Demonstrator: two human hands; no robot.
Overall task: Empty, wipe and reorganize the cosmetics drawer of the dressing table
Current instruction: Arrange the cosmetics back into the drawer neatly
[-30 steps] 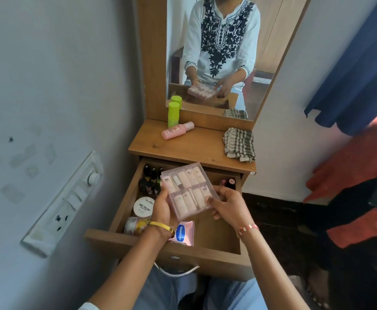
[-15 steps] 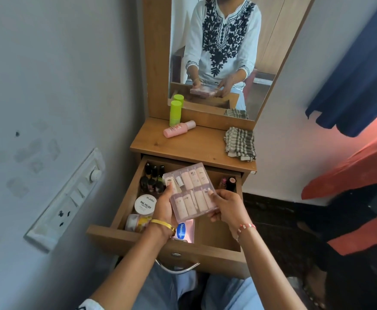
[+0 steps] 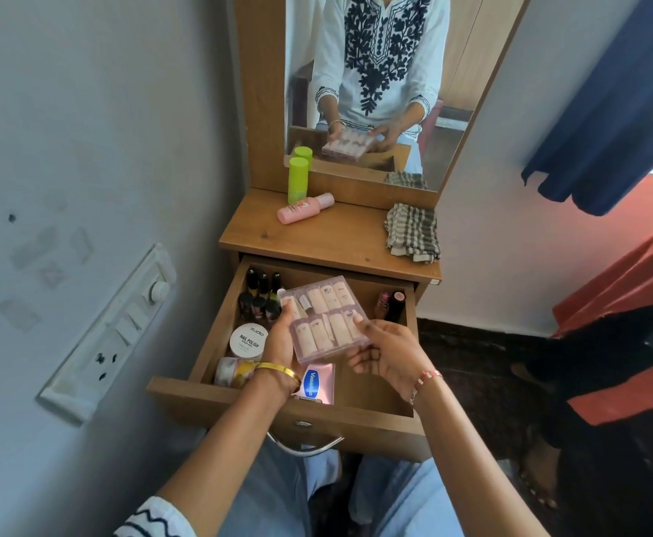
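The fingers (image 3: pixel 283 335) of the left hand (image 3: pixel 278 344) are curled round the left edge of a clear plastic case (image 3: pixel 325 317) of small pink tubes, the thumb laid on its lid; the case is held tilted above the open drawer (image 3: pixel 360 414) of the dressing table (image 3: pixel 329 242). To the left of those fingers, inside the drawer, dark nail polish bottles (image 3: pixel 259 300) are stood in a cluster, with a white jar (image 3: pixel 248 339) marked nail polish nearer the viewer and a yellow-patterned jar (image 3: pixel 235 372) at the drawer front; just below the left wrist a pink Vaseline pack (image 3: pixel 317 383) is seen lying flat. The right edge of the case is pinched by the right hand (image 3: pixel 389 352), its thumb on the lid and its fingers curled beneath; beyond those fingers two dark lipsticks (image 3: pixel 389 306) are stood in the back right corner. On the tabletop above, a green bottle (image 3: pixel 297 180) is stood upright, a pink bottle (image 3: pixel 304 208) is laid beside it, and a checked cloth (image 3: pixel 412 232) is folded at the right.
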